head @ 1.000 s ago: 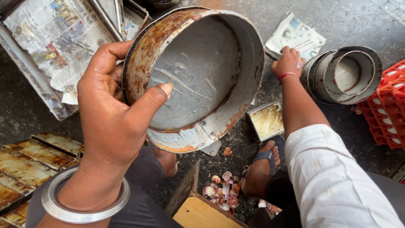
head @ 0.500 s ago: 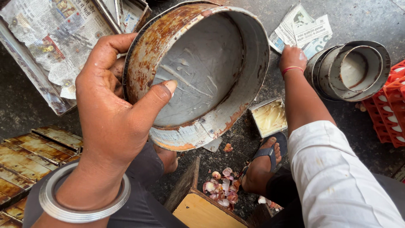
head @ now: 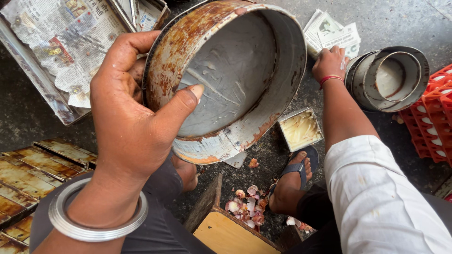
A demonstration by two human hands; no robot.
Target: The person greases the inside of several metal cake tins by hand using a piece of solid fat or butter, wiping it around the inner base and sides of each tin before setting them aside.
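Note:
My left hand [head: 132, 117] grips a round, rusty metal baking tin [head: 235, 70] by its rim, thumb inside, and holds it tilted so its greased grey inside faces me. A metal bangle sits on that wrist. My right hand [head: 329, 62], with a red thread at the wrist, reaches far out to the floor and rests on a stack of cut newspaper pieces [head: 332, 34]. Just to its right lie nested round metal tins [head: 393, 77] on their side.
A small rectangular tin of pale grease [head: 301, 129] sits on the floor below the round tin. Newspaper-lined trays [head: 56, 51] lie at top left, rusty flat trays [head: 28, 174] at bottom left. A red crate [head: 435, 113] stands at right. A wooden stool [head: 226, 230] and eggshells [head: 247, 207] are near my sandalled foot.
My right hand has moved farther out and up onto the newspaper pieces. The round tin stays held in my left hand, tilted slightly more toward me.

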